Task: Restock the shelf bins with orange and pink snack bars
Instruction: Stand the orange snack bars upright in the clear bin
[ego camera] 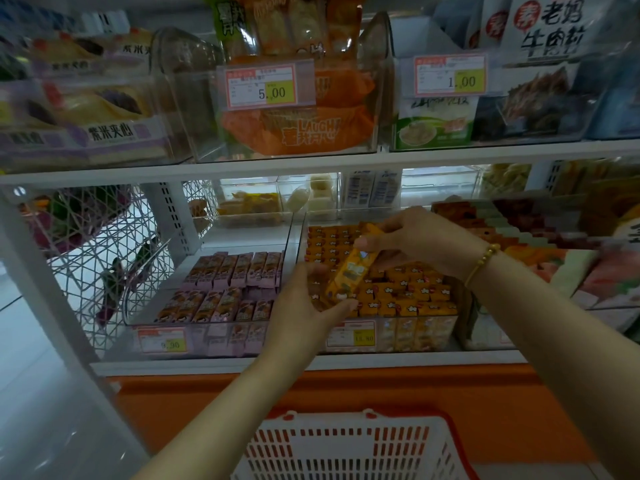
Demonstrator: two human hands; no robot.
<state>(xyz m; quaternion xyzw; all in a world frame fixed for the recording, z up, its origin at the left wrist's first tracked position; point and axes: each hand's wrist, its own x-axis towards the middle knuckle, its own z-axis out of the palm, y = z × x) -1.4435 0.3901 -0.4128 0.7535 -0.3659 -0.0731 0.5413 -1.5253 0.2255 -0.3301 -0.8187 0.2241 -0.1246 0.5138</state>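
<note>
A white metal store shelf (311,362) carries the two clear plastic bins being restocked, side by side, with one white-and-red plastic shopping basket (346,415) below the person's forearms.

The right-hand clear bin of orange snack bars (454,323) is packed nearly to its rim in tight rows, too many to count. The left-hand clear bin of pink snack bars (289,237) is looser, with two rows showing on top; the exact number cannot be told.

Both hands are over the orange bin. The left hand (304,306) grips the lower end of a single orange-wrapped snack bar (353,268) between its thumb and curled fingers. The right hand (415,237) pinches the upper end between thumb and fingertips. The bar hangs tilted, just above the packed rows and not yet seated.

The likeliest trouble is lack of room. With so little slack in the orange bin, pressing the bar in could buckle its neighbours or crease wrappers. If it is left sitting proud, it could slide over the low front wall toward the basket or the floor. The pink bin stands directly beside, so a slip to the left would put an orange bar in the wrong stock.

One yellow-and-white price label fronts each bin, two in all: the pink bin's label (162,339) and the orange bin's label (351,336). One gold beaded bracelet (485,258) circles the right wrist and could snag a wrapper on a deeper reach.
</note>
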